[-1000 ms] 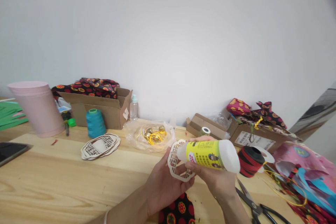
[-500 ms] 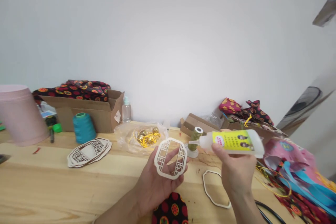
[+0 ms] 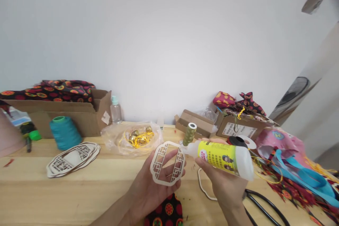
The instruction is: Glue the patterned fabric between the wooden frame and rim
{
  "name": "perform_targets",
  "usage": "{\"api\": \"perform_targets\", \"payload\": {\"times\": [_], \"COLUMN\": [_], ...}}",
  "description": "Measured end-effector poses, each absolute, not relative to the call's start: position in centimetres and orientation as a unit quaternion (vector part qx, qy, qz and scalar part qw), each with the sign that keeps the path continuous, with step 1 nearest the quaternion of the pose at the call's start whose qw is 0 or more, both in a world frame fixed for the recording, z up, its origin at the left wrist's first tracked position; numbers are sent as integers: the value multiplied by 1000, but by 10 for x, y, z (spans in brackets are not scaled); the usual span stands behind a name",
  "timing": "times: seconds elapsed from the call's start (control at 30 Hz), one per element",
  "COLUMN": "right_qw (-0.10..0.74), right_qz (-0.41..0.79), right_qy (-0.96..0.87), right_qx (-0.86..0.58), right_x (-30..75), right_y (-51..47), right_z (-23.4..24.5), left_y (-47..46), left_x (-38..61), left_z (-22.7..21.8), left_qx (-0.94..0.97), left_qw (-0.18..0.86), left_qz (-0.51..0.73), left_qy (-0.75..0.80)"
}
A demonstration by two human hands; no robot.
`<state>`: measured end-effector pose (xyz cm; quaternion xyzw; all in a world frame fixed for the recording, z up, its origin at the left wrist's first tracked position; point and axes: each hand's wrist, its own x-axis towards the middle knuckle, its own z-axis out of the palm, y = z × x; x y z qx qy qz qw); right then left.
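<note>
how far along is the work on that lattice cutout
Done: little shows, and no piece looks assembled. In hand: the left hand holds a lattice wooden cutout while the right hand aims a yellow-labelled squeeze bottle at its edge. Left: the stacked cutouts and the gold bells in their plastic bag lie unused.

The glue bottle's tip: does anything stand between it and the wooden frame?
Nothing visible: in the right hand, the glue bottle points at the upper right edge of the wooden frame in the left hand.

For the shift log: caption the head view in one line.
Left hand holds a lattice-cut wooden frame while the right hand points a yellow-labelled squeeze bottle at its edge.
</note>
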<state>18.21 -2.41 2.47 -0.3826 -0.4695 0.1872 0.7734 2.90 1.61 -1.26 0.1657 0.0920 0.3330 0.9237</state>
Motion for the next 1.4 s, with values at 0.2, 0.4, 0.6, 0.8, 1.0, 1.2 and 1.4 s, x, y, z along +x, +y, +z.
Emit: {"api": "perform_targets", "payload": {"times": [0.2,0.4,0.6,0.8,1.0,1.2,1.4], "right_qw": [732,729,734,747,725,728,723], "right_qz": [159,157,166,176,172,156,179], "right_qy": [-515,-517,-516,-500,-519,-525,-523], "right_qx": [-417,-420,-409,-401,-418,-412,-414], "right_x": [185,186,185,185,187,186,187], "right_y": [-26,-29,-29,-29,-31,-30,-29], "right_z": [22,21,24,24,21,23,24], "left_y": [15,16,18,17,17,19,19], "left_x": [28,27,27,28,27,28,25], "left_z": [-12,-12,-11,-11,-10,-11,-11], "left_qx": [167,166,164,158,157,162,166], "left_qw": [920,917,913,917,915,918,917], "left_qz": [342,350,359,354,360,350,351], "left_qy": [93,99,101,98,97,93,90]}}
